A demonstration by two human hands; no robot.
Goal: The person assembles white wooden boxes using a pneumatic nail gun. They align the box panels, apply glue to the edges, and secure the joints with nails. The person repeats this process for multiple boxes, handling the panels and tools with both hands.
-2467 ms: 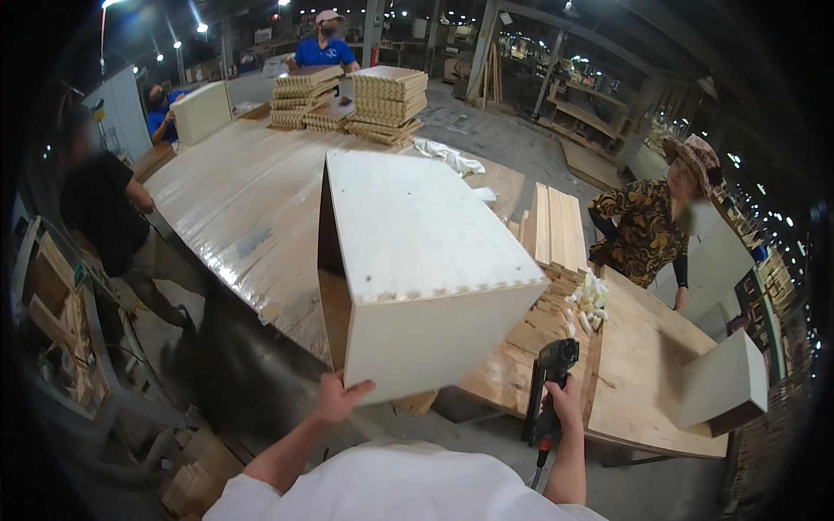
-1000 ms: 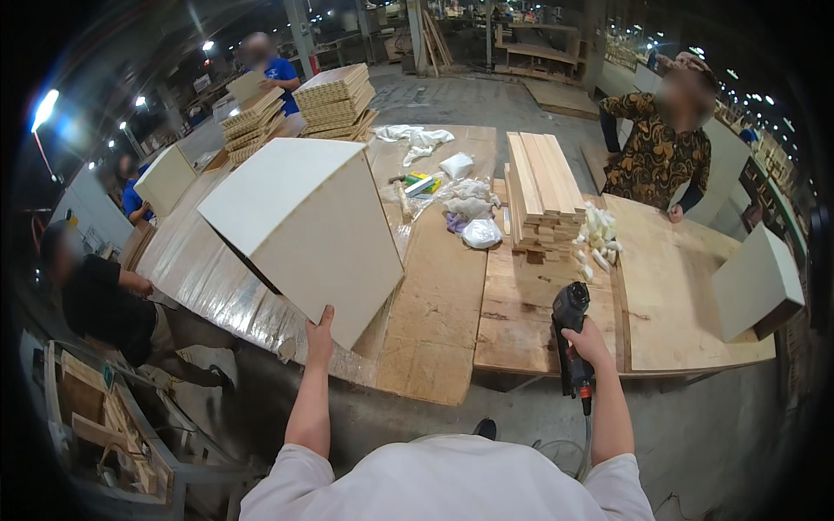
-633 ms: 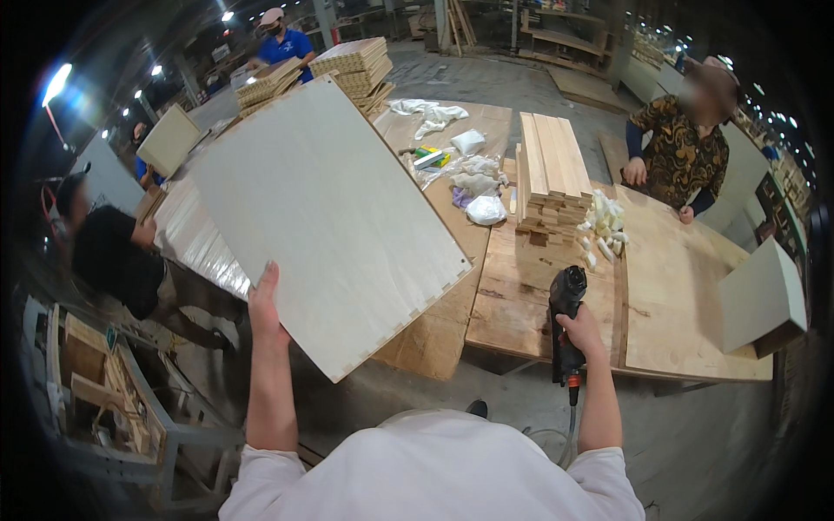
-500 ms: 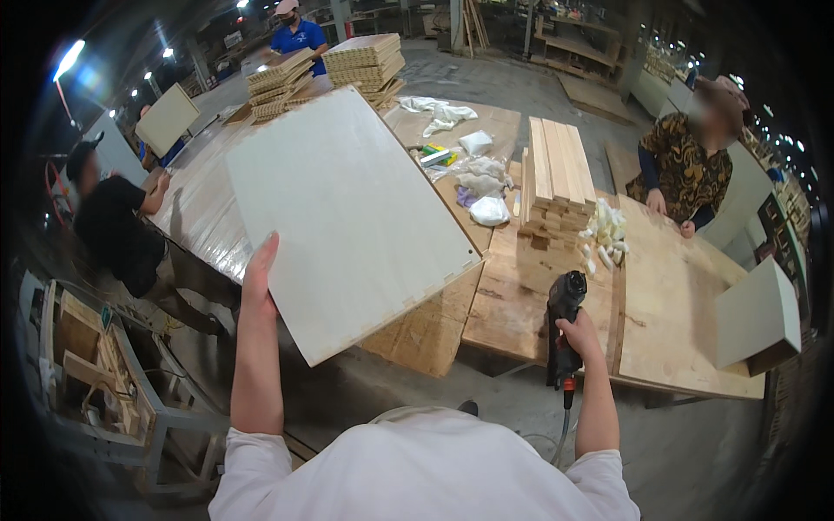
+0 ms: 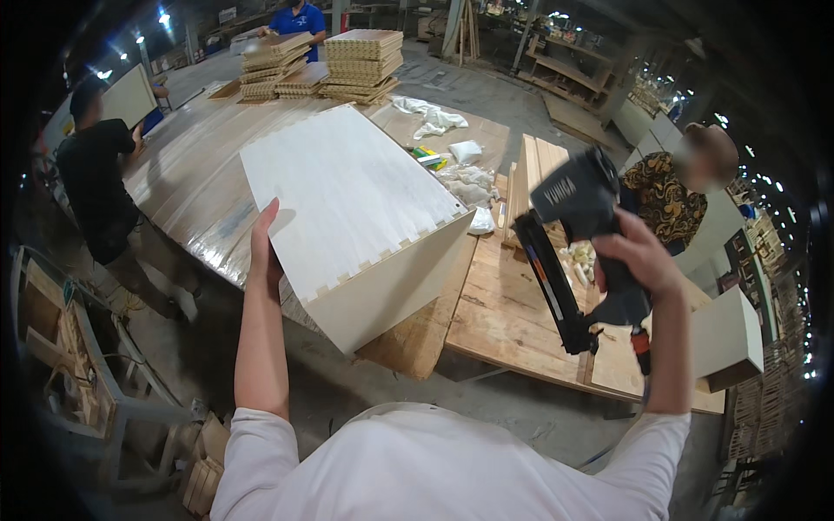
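A pale wooden drawer box with finger-jointed corners rests tilted at the table's near edge, its broad face up and one side turned toward me. My left hand grips its left edge, thumb on the broad face and the other fingers hidden beneath. Raised to the right of the box, my right hand is wrapped round the handle of a black pneumatic nail gun. The gun's slanted magazine points down and left, and a hose with a red fitting leaves the handle's base. A gap separates gun and box.
Stacks of jointed boards stand at the table's far end. White cloths and plastic bags lie beyond the box. Behind the gun is a pile of wooden strips. Another pale box sits far right. Co-workers stand left, right and behind.
My right hand has lifted the nail gun up and nearer the box. The box has tilted, so its jointed near side now shows. The co-worker at left has shifted left.
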